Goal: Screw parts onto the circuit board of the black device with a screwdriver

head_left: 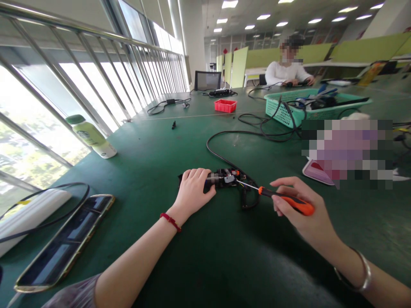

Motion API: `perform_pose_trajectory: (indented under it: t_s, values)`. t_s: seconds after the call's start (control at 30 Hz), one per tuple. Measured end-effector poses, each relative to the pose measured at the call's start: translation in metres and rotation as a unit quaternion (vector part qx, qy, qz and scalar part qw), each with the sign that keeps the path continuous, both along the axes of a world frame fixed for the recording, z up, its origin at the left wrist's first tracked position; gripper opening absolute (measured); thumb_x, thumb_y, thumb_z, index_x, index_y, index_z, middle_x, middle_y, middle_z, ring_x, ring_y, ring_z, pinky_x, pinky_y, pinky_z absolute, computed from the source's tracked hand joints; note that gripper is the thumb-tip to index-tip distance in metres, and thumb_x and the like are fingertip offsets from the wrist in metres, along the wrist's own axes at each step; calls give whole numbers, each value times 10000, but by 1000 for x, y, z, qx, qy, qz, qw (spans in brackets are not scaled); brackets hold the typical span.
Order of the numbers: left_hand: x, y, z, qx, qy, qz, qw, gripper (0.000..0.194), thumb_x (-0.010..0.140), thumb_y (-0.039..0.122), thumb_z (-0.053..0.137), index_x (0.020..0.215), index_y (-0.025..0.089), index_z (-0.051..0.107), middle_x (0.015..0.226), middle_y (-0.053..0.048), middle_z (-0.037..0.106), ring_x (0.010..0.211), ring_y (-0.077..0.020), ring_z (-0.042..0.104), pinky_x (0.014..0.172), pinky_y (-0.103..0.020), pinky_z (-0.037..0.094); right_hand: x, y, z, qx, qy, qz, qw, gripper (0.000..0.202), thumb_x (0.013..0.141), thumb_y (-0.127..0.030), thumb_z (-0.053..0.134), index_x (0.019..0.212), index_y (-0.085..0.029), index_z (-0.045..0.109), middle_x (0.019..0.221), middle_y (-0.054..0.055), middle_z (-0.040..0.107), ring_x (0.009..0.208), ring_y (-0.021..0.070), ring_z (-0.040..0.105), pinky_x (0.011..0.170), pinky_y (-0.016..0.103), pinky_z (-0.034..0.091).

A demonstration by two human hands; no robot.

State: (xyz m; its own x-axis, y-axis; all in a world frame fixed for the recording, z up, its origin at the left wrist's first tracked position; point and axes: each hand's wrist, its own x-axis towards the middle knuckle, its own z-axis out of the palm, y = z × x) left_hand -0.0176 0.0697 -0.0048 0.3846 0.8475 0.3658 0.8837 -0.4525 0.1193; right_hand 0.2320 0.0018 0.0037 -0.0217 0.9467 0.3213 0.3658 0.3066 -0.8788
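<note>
A black device (221, 179) with exposed inner parts and a looped black handle lies on the green table (192, 265). My left hand (194, 190) is wrapped over its left end, fingers bent round the dark body. An orange and black screwdriver (289, 201) is held in my right hand (298, 205), to the right of the device. Its thin shaft points left, with the tip at the exposed parts beside a small grey piece. Whether the tip touches a screw is too small to tell. A black cable runs from the device towards the back right.
A green basket (289, 115) of tools and cables stands at the back right, near a red tray (225, 106). A bottle (93, 137) and a phone (64, 244) are at the left. Across the table sits a person (279, 73).
</note>
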Motion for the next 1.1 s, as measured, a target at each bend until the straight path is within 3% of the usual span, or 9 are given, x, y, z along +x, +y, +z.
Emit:
perform_pose_trajectory:
  t_s: [0.17,0.43,0.67,0.8,0.93,1.1]
  values:
    - [0,0,0,0,4,2,1000,292,803,304,485,1058,168,530,1066,-81,600,983,-240,531,947,-417,353,-1,3,1,52,47,-2,998,408,753,-184,608,1109,-252,420,778,-17,560,621,138,591,575,274,493]
    - [1,1,-2,1,8,3,1000,290,804,304,481,1055,167,531,1072,-78,599,989,-240,529,949,-412,351,0,-2,1,-24,-15,31,999,238,813,-247,570,1035,-249,485,553,-72,503,414,93,467,418,223,412]
    - [0,1,-1,1,3,0,1000,284,799,303,487,1050,177,529,1074,-79,597,983,-241,531,944,-419,356,-2,2,1,70,-5,-25,997,319,760,-191,603,1048,-241,477,884,4,549,633,119,600,630,279,509]
    - [0,1,-1,1,2,2,1000,288,798,300,487,1055,177,528,1060,-77,601,982,-241,530,942,-415,357,-1,0,3,0,-10,35,999,261,812,-241,558,1057,-250,467,666,-47,529,496,103,542,499,242,470]
    - [0,1,-2,2,0,1,1000,290,800,306,485,1058,180,527,1063,-75,600,987,-240,528,948,-415,353,0,-2,1,-34,-15,42,998,205,823,-262,561,1016,-246,492,571,-62,516,438,97,502,446,230,441]
    - [-1,1,-3,0,1,-1,1000,285,806,312,479,1054,181,531,1077,-79,594,992,-244,530,952,-425,351,-2,2,-2,63,20,-20,998,296,759,-193,619,1030,-240,508,860,6,549,629,124,596,591,273,507]
